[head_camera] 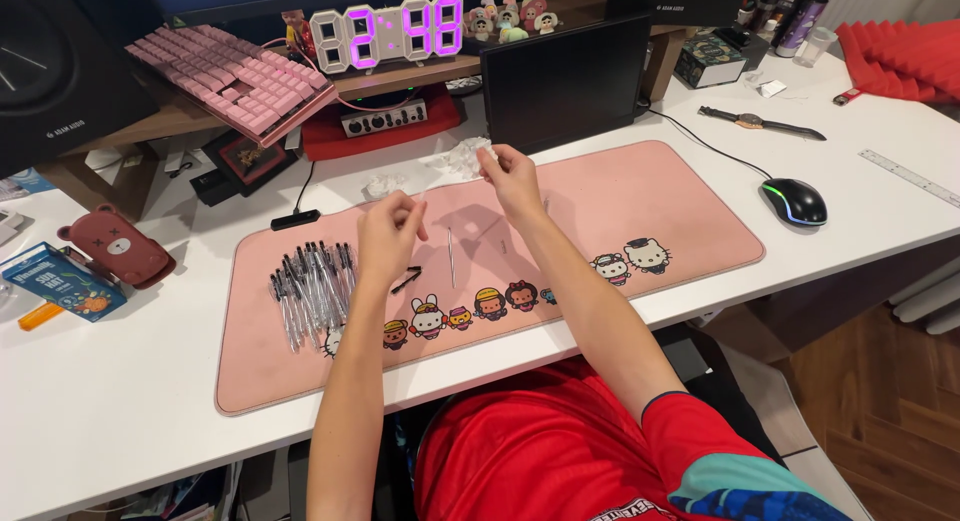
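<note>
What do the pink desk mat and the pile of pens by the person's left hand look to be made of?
The pink rectangular desk mat looks like soft cloth-topped matting: matte, no glare, printed cartoon figures along the near edge. The pile of clear-barrelled pens beside the left hand looks like transparent glossy plastic with dark clips and tips, though they are too small to be sure.

The desk mat is pink with a row of cartoon figures; left of it a brown bear-shaped case, right a black mouse, under it the white counter.
</note>
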